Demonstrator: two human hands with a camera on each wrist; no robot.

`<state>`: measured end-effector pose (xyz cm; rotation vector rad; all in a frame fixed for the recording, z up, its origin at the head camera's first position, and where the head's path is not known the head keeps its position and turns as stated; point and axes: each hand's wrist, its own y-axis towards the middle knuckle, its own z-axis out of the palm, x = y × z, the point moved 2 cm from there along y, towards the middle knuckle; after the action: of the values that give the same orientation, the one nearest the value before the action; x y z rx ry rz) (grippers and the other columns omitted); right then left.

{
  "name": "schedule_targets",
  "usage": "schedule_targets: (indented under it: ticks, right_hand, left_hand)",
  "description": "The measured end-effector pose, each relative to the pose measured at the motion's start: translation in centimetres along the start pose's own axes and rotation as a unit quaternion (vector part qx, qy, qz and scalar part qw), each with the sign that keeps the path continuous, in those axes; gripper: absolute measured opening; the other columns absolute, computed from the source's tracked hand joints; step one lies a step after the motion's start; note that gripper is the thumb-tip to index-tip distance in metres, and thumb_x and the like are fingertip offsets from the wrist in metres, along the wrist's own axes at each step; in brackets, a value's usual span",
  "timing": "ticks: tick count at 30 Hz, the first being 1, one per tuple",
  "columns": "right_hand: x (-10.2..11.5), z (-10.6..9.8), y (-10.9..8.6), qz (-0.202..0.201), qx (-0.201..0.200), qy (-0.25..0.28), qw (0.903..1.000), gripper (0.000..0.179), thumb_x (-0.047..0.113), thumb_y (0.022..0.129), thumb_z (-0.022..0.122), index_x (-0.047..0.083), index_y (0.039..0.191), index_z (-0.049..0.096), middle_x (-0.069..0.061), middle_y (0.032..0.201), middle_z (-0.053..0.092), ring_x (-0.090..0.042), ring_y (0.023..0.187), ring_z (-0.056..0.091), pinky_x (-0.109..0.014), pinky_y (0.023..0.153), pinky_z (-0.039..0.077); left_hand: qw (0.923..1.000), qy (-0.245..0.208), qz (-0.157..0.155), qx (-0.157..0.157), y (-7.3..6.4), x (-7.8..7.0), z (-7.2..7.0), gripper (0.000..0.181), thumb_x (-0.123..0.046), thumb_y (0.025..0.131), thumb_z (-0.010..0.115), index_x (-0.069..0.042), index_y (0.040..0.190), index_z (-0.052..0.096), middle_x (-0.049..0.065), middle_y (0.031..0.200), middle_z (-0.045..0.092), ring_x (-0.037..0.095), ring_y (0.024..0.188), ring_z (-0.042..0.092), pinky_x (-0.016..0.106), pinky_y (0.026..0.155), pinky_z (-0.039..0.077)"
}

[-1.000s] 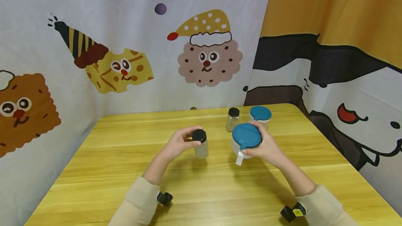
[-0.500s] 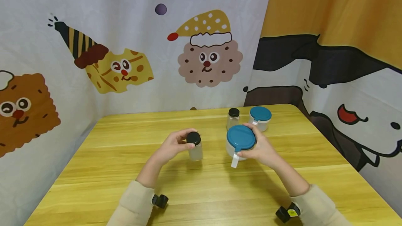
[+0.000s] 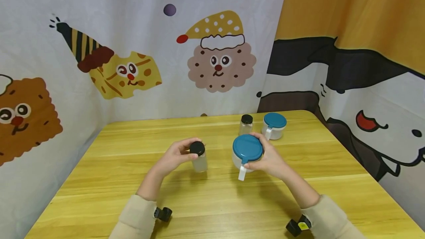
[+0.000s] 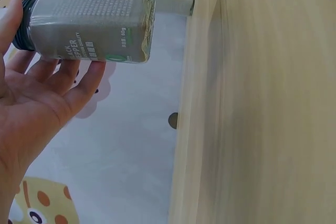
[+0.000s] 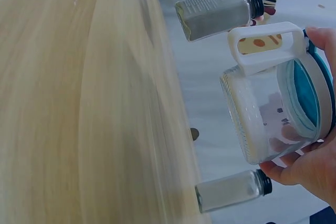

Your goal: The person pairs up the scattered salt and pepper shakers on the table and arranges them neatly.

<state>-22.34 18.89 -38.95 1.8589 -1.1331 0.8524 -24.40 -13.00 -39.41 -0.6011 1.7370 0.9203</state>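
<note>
Pepper jar: the pepper jar (image 4: 94, 22), greyish within, hung nearly upright above the worktop (image 3: 192, 202), to the left of the lidded jar (image 5: 262, 114).
Pepper jar handling: I judged it light, stiff and somewhat slippery along its smooth sides; the ridged black cap (image 3: 197, 148) and the neck below it looked the surest hold.
Left hand: the left hand (image 3: 172, 156) pinched that cap end, thumb and fingers clamped on it.
Lidded jar: clear-walled beneath a blue lid (image 3: 247, 146), it hung off the worktop too, its white handle (image 3: 242, 172) turned toward the wearer.
Lidded jar handling: I took it for the bulkier load, rigid, slick and, if glass, breakable; the broad collar under the lid offered good purchase, the handle a second. Through the glare I could not fairly say whether it was filled.
Right hand: the right hand (image 3: 270, 158) gripped the collar, fingers wrapped around it and thumb beside the handle.
Worktop: pale, wood-grained and softly shadowed, it bore a second black-capped jar (image 3: 245, 129) and a second blue-lidded jar (image 3: 279, 133) side by side toward the back.
Room: cloth (image 3: 139, 6) printed with cartoon biscuits and cheese enclosed the scene.
</note>
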Motion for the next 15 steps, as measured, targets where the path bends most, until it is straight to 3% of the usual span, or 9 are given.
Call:
schedule_targets:
  ticks: [7, 15]
  right_hand:
    - [0.2, 0.9, 0.1, -0.001, 0.015, 0.023, 0.9996, 0.095, 0.016, 0.064, 0.089, 0.007, 0.142, 0.035, -0.020, 0.132, 0.048, -0.038, 0.115, 0.051, -0.056, 0.095, 0.039]
    - [0.7, 1.7, 0.4, -0.006, 0.030, 0.034, 0.9990, 0.094, 0.017, 0.065, 0.089, 0.011, 0.142, 0.036, -0.019, 0.133, 0.048, -0.038, 0.116, 0.051, -0.056, 0.095, 0.040]
  left_hand:
    - [0.9999, -0.003, 0.002, 0.010, -0.6, -0.4, -0.3, 0.040, -0.007, 0.092, 0.064, -0.001, 0.130, 0.054, 0.014, 0.129, 0.058, 0.028, 0.112, 0.056, 0.036, 0.088, 0.049]
    - [0.9999, 0.007, 0.002, 0.011, -1.4, -0.4, -1.1, 0.041, -0.005, 0.092, 0.063, 0.003, 0.131, 0.052, 0.023, 0.128, 0.056, 0.031, 0.111, 0.057, 0.035, 0.088, 0.050]
